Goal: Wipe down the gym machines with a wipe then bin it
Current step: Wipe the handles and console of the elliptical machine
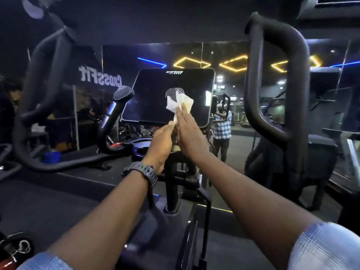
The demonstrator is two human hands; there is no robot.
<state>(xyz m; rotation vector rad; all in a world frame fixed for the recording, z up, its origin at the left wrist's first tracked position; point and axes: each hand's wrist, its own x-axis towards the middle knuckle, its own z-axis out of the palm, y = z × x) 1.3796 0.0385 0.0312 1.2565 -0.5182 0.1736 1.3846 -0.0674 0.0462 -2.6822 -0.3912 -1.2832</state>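
Observation:
A white wipe (180, 103) is wrapped round the right inner handle (174, 92) of a dark cardio machine, just under the handle's grey cap and in front of the black console screen (155, 88). My right hand (188, 133) lies flat against the wipe from the right, fingers straight and pointing up. Opposite it, my left hand (161, 142), with a black watch on the wrist, holds the wipe's lower end against the handle stem from the left. The stem itself is hidden between my hands.
The matching left inner handle (122, 93) stands bare beside the screen. Thick black moving arms rise at the left (41, 78) and the right (276, 75). A wall mirror behind shows a person in a checked shirt (223, 125). A blue bin (52, 157) sits on the floor at the left.

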